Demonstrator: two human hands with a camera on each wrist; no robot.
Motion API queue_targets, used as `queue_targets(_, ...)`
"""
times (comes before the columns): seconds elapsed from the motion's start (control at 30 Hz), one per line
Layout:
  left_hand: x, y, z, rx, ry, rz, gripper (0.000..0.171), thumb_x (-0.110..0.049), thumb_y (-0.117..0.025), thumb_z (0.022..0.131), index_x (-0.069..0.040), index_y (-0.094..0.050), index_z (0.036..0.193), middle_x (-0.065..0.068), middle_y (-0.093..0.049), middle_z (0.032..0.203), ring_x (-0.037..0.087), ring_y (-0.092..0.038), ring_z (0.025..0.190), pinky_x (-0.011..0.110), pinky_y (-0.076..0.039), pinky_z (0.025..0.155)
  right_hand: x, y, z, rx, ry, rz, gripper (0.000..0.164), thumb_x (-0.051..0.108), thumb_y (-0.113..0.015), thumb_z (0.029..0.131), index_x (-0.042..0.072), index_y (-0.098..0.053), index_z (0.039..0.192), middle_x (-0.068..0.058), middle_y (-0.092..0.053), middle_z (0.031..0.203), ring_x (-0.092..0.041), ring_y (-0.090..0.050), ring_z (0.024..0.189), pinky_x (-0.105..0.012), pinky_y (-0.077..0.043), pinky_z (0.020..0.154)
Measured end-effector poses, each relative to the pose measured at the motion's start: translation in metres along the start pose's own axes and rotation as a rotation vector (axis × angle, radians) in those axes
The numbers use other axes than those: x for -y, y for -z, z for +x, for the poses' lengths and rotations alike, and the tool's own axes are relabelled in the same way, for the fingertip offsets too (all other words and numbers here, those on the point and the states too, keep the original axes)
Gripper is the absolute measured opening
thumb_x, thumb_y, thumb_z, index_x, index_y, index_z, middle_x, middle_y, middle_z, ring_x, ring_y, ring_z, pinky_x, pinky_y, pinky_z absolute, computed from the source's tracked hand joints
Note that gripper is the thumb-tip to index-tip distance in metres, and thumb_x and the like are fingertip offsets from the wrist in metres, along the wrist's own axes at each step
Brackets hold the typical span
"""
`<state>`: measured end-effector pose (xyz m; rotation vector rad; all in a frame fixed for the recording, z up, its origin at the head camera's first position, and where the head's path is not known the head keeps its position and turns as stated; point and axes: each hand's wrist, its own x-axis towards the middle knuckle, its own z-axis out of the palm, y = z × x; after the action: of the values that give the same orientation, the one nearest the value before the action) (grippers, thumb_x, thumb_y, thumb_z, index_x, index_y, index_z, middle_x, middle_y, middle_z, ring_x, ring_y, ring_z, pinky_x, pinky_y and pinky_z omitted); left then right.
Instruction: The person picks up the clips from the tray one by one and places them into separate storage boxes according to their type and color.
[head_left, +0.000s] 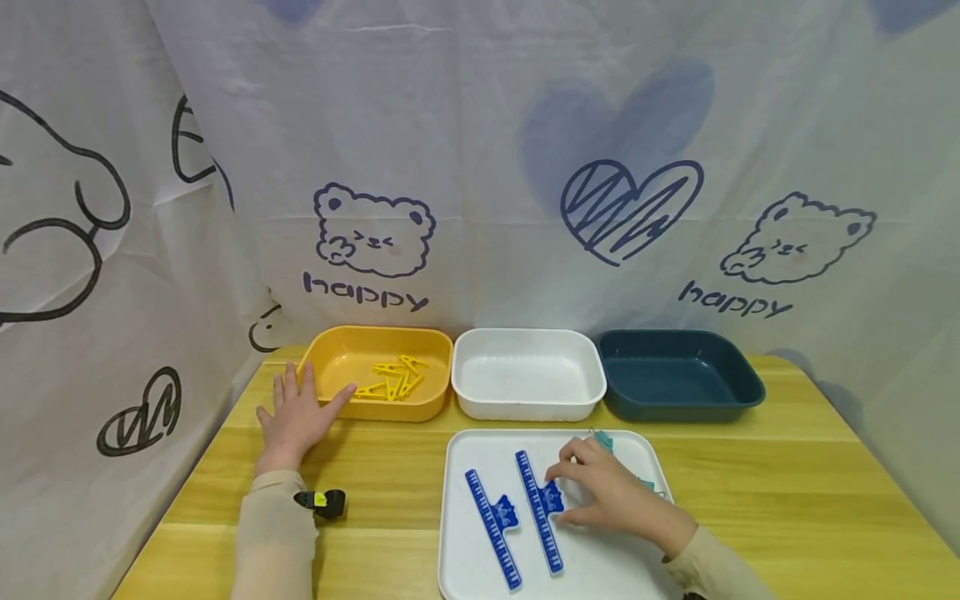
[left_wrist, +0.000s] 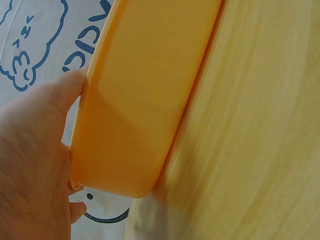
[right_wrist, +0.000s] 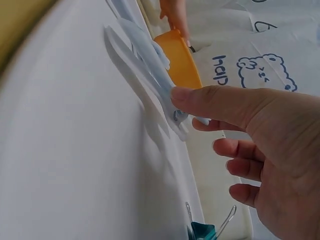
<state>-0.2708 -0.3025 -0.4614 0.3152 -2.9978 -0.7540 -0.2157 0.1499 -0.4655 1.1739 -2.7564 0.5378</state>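
A white cloth printed "happy" under bear drawings hangs behind a wooden desk. At lower centre is a white tray; above it, left to right, yellow, white and dark blue bins. The left hand, fingers spread, touches the yellow bin's rim. The right hand's thumb and forefinger curl around the tab of a blue clip on the tray; how firmly, I cannot tell. Its piano-key strip slants steeply, upper left to lower right, tab pointing right; the tab's print is illegible. A second blue clip lies nearly parallel at left. Small yellow pegs sit in the yellow bin.
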Motion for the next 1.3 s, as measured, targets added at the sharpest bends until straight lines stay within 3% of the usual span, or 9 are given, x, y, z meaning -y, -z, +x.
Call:
queue_targets(0.17, 0.001, -0.001, 0.000, 0.001, 0.000, -0.009, 0.109, -0.080, -0.033, 0.087, -0.004, 0.005, 0.156, 0.024, 0.020, 0.160, 0.049, 0.018, 0.146, 0.082, 0.007, 0.103, -0.003, 0.002, 0.000, -0.047, 0.005, -0.017, 0.044, 0.039, -0.085, 0.070, 0.022, -0.070, 0.108, 0.008, -0.051, 0.103, -0.009, -0.041, 0.097, -0.031, -0.045, 0.082)
queue_targets(0.43, 0.001, 0.000, 0.000, 0.005, 0.000, -0.006, 0.109, -0.080, -0.032, 0.087, -0.003, 0.004, 0.156, 0.024, 0.021, 0.160, 0.049, 0.019, 0.146, 0.082, 0.007, 0.103, -0.002, 0.007, 0.001, -0.073, -0.110, 0.005, 0.043, 0.040, -0.085, 0.072, 0.025, -0.070, 0.109, 0.011, -0.047, 0.102, -0.008, -0.038, 0.097, -0.029, -0.043, 0.080)
queue_targets(0.93, -0.001, 0.002, 0.000, 0.006, -0.003, -0.003, 0.110, -0.081, -0.032, 0.086, -0.004, 0.004, 0.156, 0.024, 0.021, 0.160, 0.049, 0.019, 0.146, 0.082, 0.007, 0.103, -0.005, 0.017, -0.001, -0.248, -0.166, -0.014, 0.047, 0.041, -0.086, 0.070, 0.024, -0.071, 0.111, 0.010, -0.047, 0.101, -0.008, -0.036, 0.095, -0.025, -0.037, 0.075)
queue_targets(1.3, 0.000, 0.001, 0.000, 0.012, 0.002, -0.002, 0.110, -0.081, -0.032, 0.086, -0.004, 0.005, 0.156, 0.024, 0.021, 0.159, 0.048, 0.020, 0.146, 0.082, 0.008, 0.103, -0.017, 0.026, 0.001, -0.251, -0.208, -0.015, 0.047, 0.035, -0.087, 0.070, 0.018, -0.071, 0.111, 0.005, -0.044, 0.097, -0.012, -0.034, 0.092, -0.027, -0.031, 0.074)
